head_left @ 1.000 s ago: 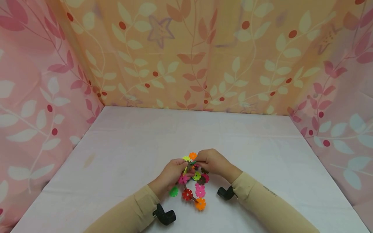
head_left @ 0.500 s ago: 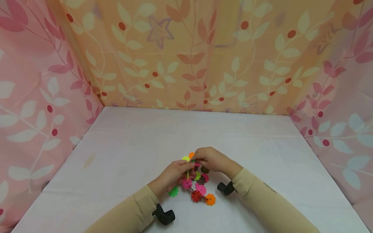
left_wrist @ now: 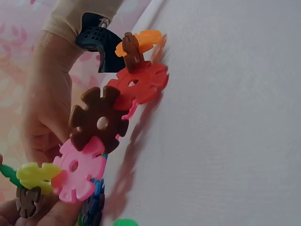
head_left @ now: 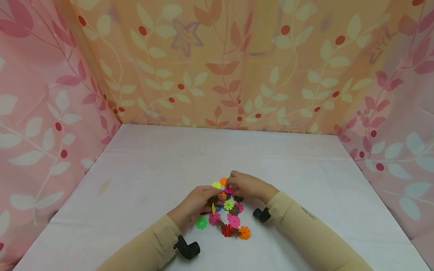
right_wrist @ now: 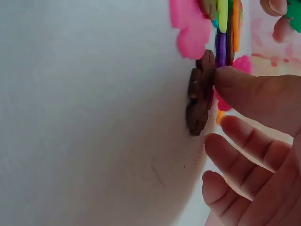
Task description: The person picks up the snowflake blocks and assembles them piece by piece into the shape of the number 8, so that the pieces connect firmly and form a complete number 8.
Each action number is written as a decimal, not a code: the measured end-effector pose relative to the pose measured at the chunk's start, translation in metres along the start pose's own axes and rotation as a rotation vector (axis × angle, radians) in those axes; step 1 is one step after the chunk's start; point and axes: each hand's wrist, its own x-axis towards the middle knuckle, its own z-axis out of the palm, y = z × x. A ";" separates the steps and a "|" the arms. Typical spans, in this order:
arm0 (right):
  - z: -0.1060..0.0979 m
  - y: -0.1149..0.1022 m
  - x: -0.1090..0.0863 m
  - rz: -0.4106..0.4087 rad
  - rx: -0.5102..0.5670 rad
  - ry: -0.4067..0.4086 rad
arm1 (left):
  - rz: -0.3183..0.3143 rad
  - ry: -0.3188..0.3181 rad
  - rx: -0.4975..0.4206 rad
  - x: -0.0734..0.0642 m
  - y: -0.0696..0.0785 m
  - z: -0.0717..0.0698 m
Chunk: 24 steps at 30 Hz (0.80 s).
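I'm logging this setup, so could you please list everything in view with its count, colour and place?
Linked flower discs: too overlapped to count, multicoloured, low centre of the head view
Green disc: one, bright green, at their left; any link is hidden
Table: one, white, under the discs
Leaf-patterned backdrop: three sides, orange-yellow behind, pink left and right
Wrist fittings: two, black, at the cuffs
Sleeves: two, beige, both forearms
Left grip: one, bare, holding linked discs
Right grip: one, bare, beside them
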 end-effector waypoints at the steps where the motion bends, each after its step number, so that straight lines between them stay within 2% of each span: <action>1: 0.001 0.001 0.000 -0.013 -0.018 0.009 | -0.003 -0.006 -0.007 0.000 0.000 0.000; 4: 0.002 0.002 0.001 -0.038 -0.029 0.039 | -0.013 -0.025 -0.028 -0.001 0.000 -0.002; 6: 0.000 0.002 0.000 -0.030 0.015 0.057 | -0.015 -0.034 -0.036 -0.001 -0.002 -0.003; 8: -0.004 0.000 -0.001 0.007 0.128 0.068 | -0.010 -0.044 -0.048 -0.001 -0.002 -0.004; 11: -0.011 -0.005 -0.003 0.063 0.362 0.083 | 0.003 -0.055 -0.058 -0.001 -0.003 -0.005; 13: -0.013 -0.009 -0.005 0.094 0.514 0.070 | 0.011 -0.056 -0.060 -0.001 -0.002 -0.005; 16: -0.014 -0.014 -0.008 0.103 0.657 0.033 | 0.014 -0.054 -0.059 -0.001 -0.002 -0.005; 19: -0.012 -0.016 -0.009 0.112 0.711 0.013 | 0.021 -0.054 -0.054 0.000 -0.002 -0.005; 24: -0.009 -0.018 -0.009 0.124 0.733 0.041 | 0.028 -0.061 -0.056 0.001 -0.003 -0.004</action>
